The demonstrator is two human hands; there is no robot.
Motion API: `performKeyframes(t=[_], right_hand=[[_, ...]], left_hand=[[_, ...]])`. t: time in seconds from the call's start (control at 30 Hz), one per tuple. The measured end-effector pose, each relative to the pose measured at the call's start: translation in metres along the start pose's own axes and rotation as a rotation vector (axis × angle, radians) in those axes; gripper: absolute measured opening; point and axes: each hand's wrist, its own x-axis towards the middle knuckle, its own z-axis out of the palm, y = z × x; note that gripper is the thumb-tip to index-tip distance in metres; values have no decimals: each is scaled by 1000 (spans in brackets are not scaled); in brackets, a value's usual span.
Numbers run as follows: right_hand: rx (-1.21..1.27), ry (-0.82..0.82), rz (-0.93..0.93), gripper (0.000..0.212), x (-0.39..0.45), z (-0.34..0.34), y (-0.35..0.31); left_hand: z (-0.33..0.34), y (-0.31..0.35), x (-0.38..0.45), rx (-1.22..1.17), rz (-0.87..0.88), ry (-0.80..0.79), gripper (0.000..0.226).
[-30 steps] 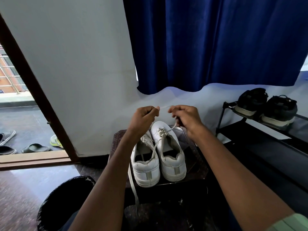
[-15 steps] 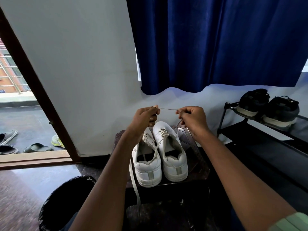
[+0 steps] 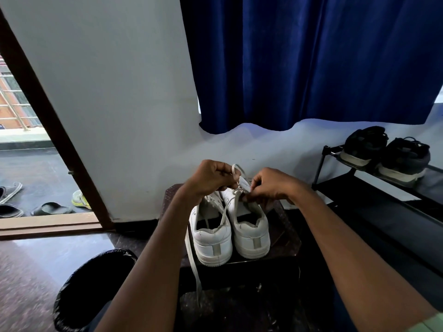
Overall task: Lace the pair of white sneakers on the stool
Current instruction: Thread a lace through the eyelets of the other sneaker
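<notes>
On the dark stool, the right sneaker is being laced: the left hand pinches a raised loop of lace taut so the right hand, pinching at the eyelets, can thread it.

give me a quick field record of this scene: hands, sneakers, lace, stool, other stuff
left hand: grips a loop of the lace
right hand: pinches the lace at the right sneaker
lace: white, runs between both hands
right sneaker: on the stool, heel toward camera
left sneaker: beside it, loose lace hanging off the stool
stool: dark
bin: black, lower left
rack: holds dark shoes
</notes>
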Motion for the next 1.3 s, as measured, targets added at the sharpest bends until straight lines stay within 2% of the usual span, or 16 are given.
performKeyframes(t=[0.1,0.3,0.63,0.9,1.03,1.3], right_hand=[[94,55,73,10,1,4,1],[337,56,182,5,1,7,3],[450,4,206,8,5,5,12],[483,-29,201,10,5,4,12],[525,-67,197,16,3,1,14],[512,-26,211,11,4,5,14]], left_hand=[[5,2,-2,5,-3,1,9],[18,-3,2,200,35,27,19],[43,-11,2,462,53,275,29],[46,-15,1,540,112,237,31],[46,-17,2,583,149,197,20],[48,-16,0,452,91,207,15]])
